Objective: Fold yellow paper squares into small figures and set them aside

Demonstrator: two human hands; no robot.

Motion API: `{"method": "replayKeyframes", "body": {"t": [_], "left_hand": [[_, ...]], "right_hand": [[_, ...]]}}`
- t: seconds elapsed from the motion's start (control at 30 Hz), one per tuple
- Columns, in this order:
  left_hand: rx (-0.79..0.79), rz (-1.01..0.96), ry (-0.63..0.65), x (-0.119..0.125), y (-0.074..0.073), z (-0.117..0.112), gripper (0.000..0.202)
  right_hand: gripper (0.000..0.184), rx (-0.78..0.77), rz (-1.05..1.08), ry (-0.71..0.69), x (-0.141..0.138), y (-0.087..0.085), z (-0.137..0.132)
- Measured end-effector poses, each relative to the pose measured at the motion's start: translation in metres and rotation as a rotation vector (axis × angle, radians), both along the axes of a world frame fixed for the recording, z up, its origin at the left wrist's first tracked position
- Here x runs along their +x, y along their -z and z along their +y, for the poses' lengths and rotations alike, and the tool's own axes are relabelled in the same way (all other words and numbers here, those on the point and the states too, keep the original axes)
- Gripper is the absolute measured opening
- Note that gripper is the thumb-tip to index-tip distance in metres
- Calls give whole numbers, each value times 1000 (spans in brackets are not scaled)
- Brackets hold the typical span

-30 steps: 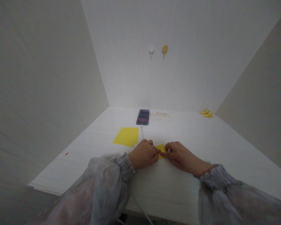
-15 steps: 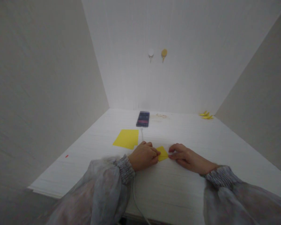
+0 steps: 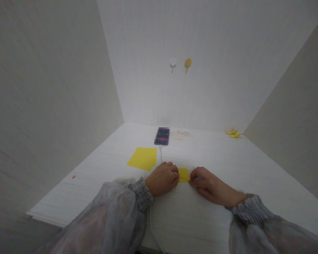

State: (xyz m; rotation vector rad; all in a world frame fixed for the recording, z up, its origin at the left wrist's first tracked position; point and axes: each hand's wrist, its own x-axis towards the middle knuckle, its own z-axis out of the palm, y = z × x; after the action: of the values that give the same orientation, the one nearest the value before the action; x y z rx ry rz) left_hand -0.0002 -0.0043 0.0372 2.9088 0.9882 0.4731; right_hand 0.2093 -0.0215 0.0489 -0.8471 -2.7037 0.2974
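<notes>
A small folded piece of yellow paper (image 3: pixel 184 174) lies on the white table between my hands. My left hand (image 3: pixel 164 178) has its fingers curled on the paper's left side, covering that edge. At the right corner, my right hand (image 3: pixel 208 184) pinches the paper between thumb and fingertips. To the left of my left hand lies a flat sheet of yellow paper (image 3: pixel 143 158), uncreased as far as I can see.
A phone (image 3: pixel 162 136) lies toward the back wall, with a white cable (image 3: pixel 152 225) running under my left arm to the front edge. Several folded yellow paper pieces (image 3: pixel 233 133) sit in the back right corner. A small red scrap (image 3: pixel 73 176) is at left.
The folded paper's peaked top now looks flat and straight. My right hand has closed in on its right corner, and my left fingers have curled further. The view has shifted slightly.
</notes>
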Motion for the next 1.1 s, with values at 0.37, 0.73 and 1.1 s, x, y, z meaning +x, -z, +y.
{"method": "replayKeyframes", "body": {"t": [0.37, 0.73, 1.1], "left_hand": [[-1, -4, 66, 1, 4, 2, 25], [-126, -117, 184, -2, 14, 8, 25], [-255, -136, 244, -4, 16, 13, 24]], "right_hand": [[26, -64, 165, 86, -5, 10, 3], [21, -85, 90, 165, 3, 13, 13], [18, -207, 103, 153, 1, 17, 6]]}}
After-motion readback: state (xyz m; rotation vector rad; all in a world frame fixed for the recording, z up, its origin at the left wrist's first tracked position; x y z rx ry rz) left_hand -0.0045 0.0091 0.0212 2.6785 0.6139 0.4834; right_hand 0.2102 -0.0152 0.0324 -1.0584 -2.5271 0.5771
